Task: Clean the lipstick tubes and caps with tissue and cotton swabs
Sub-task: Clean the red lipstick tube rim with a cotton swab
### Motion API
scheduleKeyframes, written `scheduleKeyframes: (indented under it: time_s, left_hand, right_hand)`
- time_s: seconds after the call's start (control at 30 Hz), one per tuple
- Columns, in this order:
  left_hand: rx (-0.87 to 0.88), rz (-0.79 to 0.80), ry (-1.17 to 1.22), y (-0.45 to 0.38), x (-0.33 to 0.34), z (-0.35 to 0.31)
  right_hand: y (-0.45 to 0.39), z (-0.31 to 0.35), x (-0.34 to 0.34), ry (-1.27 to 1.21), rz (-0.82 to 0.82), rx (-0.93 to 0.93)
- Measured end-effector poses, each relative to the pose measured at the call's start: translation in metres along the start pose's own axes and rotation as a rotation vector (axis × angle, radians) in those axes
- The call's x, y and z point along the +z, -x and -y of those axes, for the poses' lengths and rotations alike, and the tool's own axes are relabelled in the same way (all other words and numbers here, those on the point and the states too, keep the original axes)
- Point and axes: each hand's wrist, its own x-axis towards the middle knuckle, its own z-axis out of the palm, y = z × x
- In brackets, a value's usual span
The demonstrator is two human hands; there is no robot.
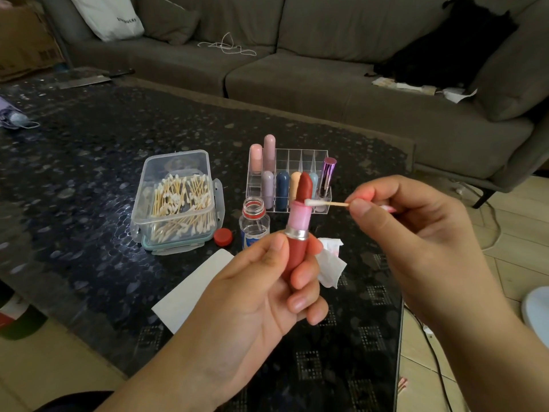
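My left hand (264, 295) grips an uncapped red lipstick tube (297, 248) upright, its dark red bullet raised above a pink inner sleeve. My right hand (407, 227) pinches a wooden cotton swab (326, 203) level, and the swab's white tip touches the rim of the pink sleeve beside the bullet. A second, pink-stained swab end shows between my right fingers. A crumpled tissue (329, 263) lies on the table behind the tube, partly hidden by my left fingers.
A clear box of cotton swabs (178, 200) sits left of centre on the dark glass table (74, 179). An open small bottle (254, 223) and its red cap (222, 237) stand beside it. A clear organiser (294, 162) holds several lipsticks. A white sheet (193, 286) lies flat. A grey sofa (326, 69) stands behind.
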Motion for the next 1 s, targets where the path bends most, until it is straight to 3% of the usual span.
scheduleKeyframes:
  time_s: [0.4, 1.0]
  left_hand:
    - [0.034, -0.073, -0.053, 0.0013, 0.0064, 0.0000]
    - [0.005, 0.026, 0.002, 0.0001, 0.0003, 0.0002]
  right_hand:
    - [0.0000, -0.0002, -0.0025, 0.014, -0.010, 0.007]
    - [0.0001, 0.0006, -0.0009, -0.010, 0.001, 0.004]
